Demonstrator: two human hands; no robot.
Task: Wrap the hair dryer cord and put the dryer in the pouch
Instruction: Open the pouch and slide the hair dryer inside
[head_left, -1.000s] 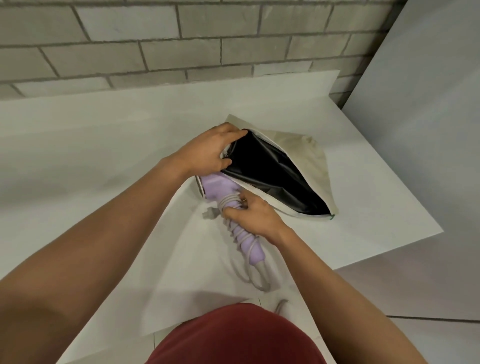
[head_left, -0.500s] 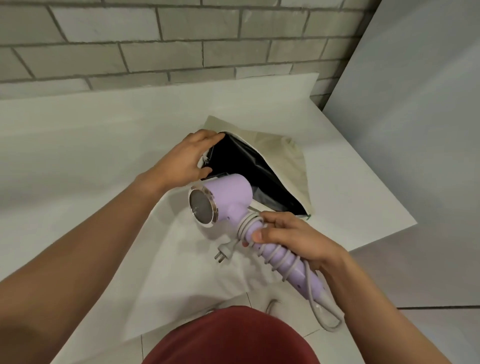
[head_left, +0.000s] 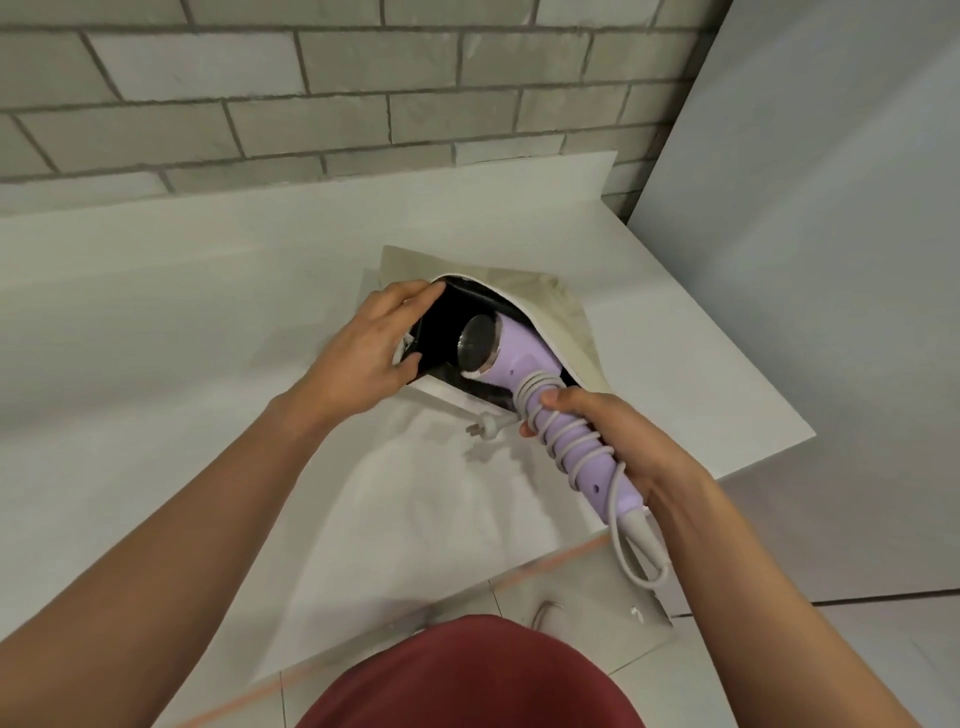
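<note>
A lilac hair dryer (head_left: 519, 364) has its grey cord (head_left: 566, 441) coiled around the handle. My right hand (head_left: 613, 441) grips that handle over the coils. The dryer's head with its metal grille sits inside the mouth of a beige pouch (head_left: 556, 306) with a black lining. My left hand (head_left: 374, 353) holds the pouch's left rim and keeps the mouth wide. The plug (head_left: 483, 428) dangles just below the pouch opening, outside it. A loop of cord hangs off the handle's end past the table edge.
The pouch lies on a white table (head_left: 208, 338) set against a grey brick wall (head_left: 363, 88). A white panel (head_left: 831, 260) stands to the right. The table's right corner and front edge are close to my right hand. My red shirt (head_left: 467, 675) fills the bottom.
My right hand lifted the dryer off the table and moved its head up and right into the pouch mouth. My left hand kept hold of the pouch rim.
</note>
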